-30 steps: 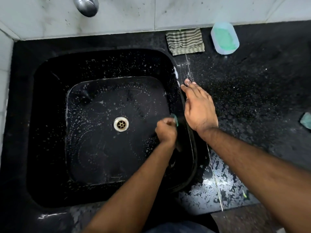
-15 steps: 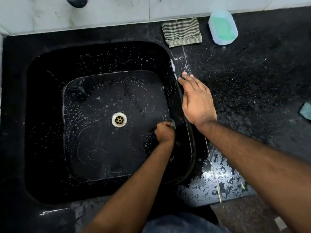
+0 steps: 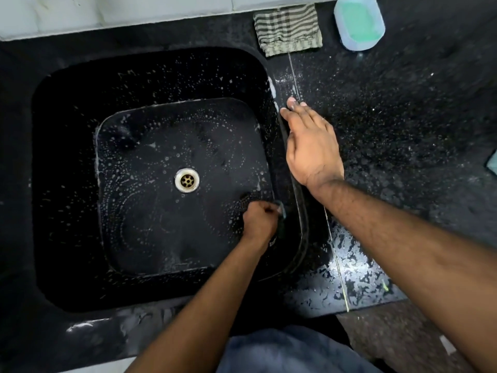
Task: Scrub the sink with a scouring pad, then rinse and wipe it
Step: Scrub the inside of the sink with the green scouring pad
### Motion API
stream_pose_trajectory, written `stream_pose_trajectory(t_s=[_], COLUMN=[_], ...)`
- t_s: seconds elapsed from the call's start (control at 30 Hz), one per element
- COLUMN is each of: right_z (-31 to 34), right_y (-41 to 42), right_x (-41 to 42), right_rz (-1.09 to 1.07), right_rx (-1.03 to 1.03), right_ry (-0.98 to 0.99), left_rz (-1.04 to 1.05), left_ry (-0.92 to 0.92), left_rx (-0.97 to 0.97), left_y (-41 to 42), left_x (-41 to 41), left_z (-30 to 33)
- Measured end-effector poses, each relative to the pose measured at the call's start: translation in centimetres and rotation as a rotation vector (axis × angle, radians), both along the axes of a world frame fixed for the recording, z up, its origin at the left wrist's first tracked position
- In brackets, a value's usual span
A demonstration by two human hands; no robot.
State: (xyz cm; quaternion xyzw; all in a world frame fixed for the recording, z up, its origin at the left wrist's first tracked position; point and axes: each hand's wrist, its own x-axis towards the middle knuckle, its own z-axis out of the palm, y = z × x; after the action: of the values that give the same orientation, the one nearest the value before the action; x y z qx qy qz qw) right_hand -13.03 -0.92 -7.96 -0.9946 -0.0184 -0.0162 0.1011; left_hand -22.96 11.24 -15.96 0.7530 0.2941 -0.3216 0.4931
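Observation:
The black sink [image 3: 67, 162] is speckled with soap foam, with a metal drain [image 3: 187, 180] in the middle of its floor. My left hand [image 3: 259, 220] is down in the basin at the right wall, fingers curled round a dark green scouring pad [image 3: 281, 210], of which only an edge shows. My right hand [image 3: 312, 146] rests flat with straight fingers on the sink's right rim and the black countertop [image 3: 403, 117].
A striped folded cloth [image 3: 288, 29] lies behind the sink against the tiled wall [image 3: 107, 12]. Beside it stands a pale container with green soap [image 3: 359, 21]. A greenish object [image 3: 492, 164] sits at the right frame edge. The counter near the front edge is wet.
My left hand with the pad has slid a little toward me along the sink's right wall. My right hand has stayed on the rim. The camera has tilted down, and the faucet has left the view.

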Motion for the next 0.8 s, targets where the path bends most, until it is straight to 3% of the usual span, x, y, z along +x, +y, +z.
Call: stream_pose_trajectory(t_s=[0.07,0.17,0.27,0.43,0.53,0.63,0.7,0.8], right_z=[0.0,-0.2,-0.2,-0.2,-0.5,-0.5,-0.6,-0.5], right_y=[-0.1,-0.1,0.0,0.0,-0.1,-0.1,-0.6,-0.7], right_x=[0.0,-0.3,-0.3,-0.5,-0.6,-1.3,-3.1,-7.1], right_rz=[-0.003,-0.016,-0.006,-0.015,-0.002,0.034,0.037,0.055], right_rx=[0.013,0.016,0.032,0.048,0.054,0.094,0.147,0.105], right_ry=[-0.005,-0.014,-0.013,-0.012,-0.022,-0.019,0.003,0.039], left_rz=[-0.01,0.201,0.223,-0.002,-0.144,-0.163,-0.235,-0.394], left_ry=[0.054,-0.158,-0.327,0.1,0.065,-0.087,-0.145,0.015], left_rx=[-0.098,-0.202,-0.087,0.148,0.062,-0.075,-0.026,0.113], left_y=[0.3,-0.5,-1.5,-1.3,-0.4,1.0,0.9,0.6], left_x=[-2.2,-1.2,2.4,1.1,-1.1,-2.1,-2.0,-1.7], left_z=[1.4,4.2,4.7,1.9,3.8,6.3,6.6,5.5])
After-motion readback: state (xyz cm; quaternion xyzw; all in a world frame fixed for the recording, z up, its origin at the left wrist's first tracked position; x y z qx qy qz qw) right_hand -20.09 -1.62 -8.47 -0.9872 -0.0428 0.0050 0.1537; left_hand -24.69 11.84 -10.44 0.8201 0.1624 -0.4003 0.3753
